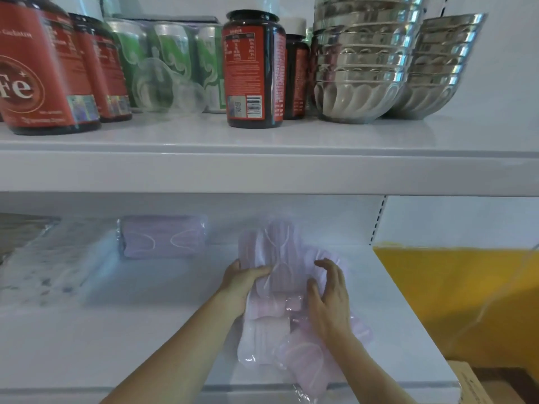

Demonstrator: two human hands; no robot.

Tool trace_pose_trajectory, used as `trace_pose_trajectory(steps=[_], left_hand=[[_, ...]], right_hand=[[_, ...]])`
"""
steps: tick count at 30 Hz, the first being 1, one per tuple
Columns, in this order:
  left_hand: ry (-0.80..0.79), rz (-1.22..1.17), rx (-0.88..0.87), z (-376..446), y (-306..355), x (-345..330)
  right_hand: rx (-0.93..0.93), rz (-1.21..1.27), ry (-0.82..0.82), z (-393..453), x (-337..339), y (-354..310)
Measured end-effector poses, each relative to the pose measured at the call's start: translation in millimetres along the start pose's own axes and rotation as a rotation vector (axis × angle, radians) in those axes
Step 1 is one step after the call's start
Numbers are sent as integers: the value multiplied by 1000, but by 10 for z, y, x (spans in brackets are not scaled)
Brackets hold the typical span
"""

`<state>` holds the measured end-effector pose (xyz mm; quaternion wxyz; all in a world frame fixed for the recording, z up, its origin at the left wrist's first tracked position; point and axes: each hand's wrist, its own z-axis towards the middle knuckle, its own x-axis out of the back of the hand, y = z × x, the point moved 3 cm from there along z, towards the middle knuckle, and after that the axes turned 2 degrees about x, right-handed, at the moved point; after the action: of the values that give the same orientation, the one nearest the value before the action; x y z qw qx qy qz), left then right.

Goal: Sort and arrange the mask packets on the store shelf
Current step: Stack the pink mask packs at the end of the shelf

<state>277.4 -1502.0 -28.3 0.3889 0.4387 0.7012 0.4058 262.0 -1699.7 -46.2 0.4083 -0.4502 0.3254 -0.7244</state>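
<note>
I see my left hand point(243, 279) gripping a crinkly clear-plastic packet of pleated lilac masks point(272, 258) on the glossy white lower shelf point(145, 330); my right hand point(329, 295), fingers loosely spread, rests on neighbouring packets point(300, 357).

A loose heap of clear plastic packets of pale lilac and pink face masks point(280, 301) lies near the front right of the white lower shelf point(145, 330). Another lilac mask packet point(163, 239) lies flat farther back left, apart from the heap.
</note>
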Motion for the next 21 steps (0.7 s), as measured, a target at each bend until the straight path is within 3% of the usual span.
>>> trace_pose_trajectory(steps=[5, 9, 11, 16, 21], left_hand=[[-67, -332, 9, -192, 18, 243], [-164, -618, -17, -399, 16, 391], [-193, -706, -13, -451, 15, 493], [-80, -773, -61, -430, 56, 833], [-79, -772, -76, -466, 158, 1173]], right_hand=[[156, -196, 142, -36, 18, -221], [-115, 266, -14, -90, -89, -495], [-210, 383, -52, -121, -167, -535], [-18, -21, -213, -146, -335, -539], [291, -435, -298, -85, -404, -294]])
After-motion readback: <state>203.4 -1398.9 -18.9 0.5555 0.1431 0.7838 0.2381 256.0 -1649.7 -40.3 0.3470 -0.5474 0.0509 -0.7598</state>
